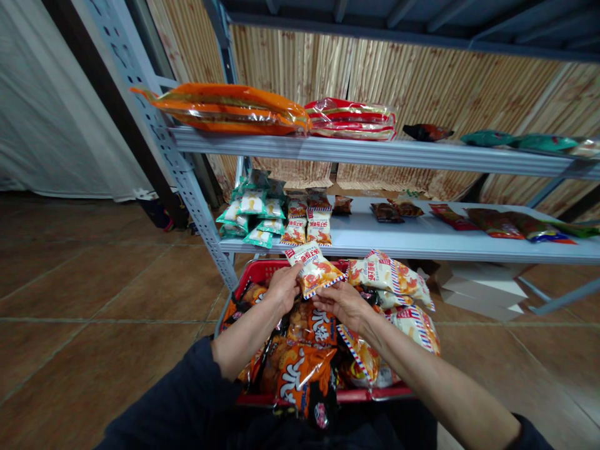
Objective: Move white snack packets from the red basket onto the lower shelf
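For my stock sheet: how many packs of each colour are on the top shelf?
Orange glossy plastic bundle: 1
Red glossy plastic bundle: 1
Dark brown foil packet: 1
Teal foil packets: 2
Total: 5, excluding one pack cut off at the right edge

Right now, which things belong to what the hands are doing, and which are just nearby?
Belonging: left hand, right hand, white snack packet held between them, red basket, orange snack bags in it.

Just nearby: grey metal shelves, green-and-white packets on them, flattened cardboard on the floor.
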{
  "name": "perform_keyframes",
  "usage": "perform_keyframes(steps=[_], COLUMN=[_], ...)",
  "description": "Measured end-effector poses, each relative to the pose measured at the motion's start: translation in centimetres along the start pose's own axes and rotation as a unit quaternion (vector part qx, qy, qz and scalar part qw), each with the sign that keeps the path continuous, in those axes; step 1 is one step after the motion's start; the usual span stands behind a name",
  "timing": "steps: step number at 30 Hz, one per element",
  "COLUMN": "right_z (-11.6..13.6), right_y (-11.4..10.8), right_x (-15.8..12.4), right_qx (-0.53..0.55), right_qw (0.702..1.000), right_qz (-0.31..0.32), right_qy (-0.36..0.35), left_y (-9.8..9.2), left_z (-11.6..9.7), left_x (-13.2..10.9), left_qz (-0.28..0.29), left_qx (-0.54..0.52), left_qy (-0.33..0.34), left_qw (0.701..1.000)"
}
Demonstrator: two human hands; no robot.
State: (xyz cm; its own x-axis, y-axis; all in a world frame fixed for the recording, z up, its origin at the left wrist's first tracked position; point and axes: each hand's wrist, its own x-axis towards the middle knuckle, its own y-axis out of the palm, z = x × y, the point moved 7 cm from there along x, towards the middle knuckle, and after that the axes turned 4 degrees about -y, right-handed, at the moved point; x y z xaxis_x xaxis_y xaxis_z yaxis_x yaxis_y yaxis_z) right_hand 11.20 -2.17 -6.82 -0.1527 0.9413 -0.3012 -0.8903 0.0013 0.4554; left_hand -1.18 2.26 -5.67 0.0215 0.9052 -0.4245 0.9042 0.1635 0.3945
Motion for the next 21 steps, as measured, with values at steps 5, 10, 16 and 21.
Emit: perform_keyframes(steps=[5,10,16,21], right_z=[-0.06,-0.09,-0.17,0.16], right_y=[-0.04,-0.12,-0.41,-0.24], right_x=[-0.16,-0.32,-0.23,-0.64], right_qx=[0.011,0.01,0.013,0.028], right_qw=[1.0,1.0,1.0,0.999], right_qz=[-0.008,-0.008,0.003,-0.02], right_qy=[-0.004,-0.012,-0.015,-0.006], left_y=[-0.11,0.05,0.34,0.52], left_z=[0.36,0.44,0.22,0.07], left_x=[0.27,0.26,-0.06,-0.02], left_qz=[-0.004,-0.005,-0.007,0.002], left_qx=[-0.008,-0.006,-0.002,0.005], left_qy=[-0.01,-0.013,-0.008,0.003], left_qw=[1.0,1.0,1.0,1.0])
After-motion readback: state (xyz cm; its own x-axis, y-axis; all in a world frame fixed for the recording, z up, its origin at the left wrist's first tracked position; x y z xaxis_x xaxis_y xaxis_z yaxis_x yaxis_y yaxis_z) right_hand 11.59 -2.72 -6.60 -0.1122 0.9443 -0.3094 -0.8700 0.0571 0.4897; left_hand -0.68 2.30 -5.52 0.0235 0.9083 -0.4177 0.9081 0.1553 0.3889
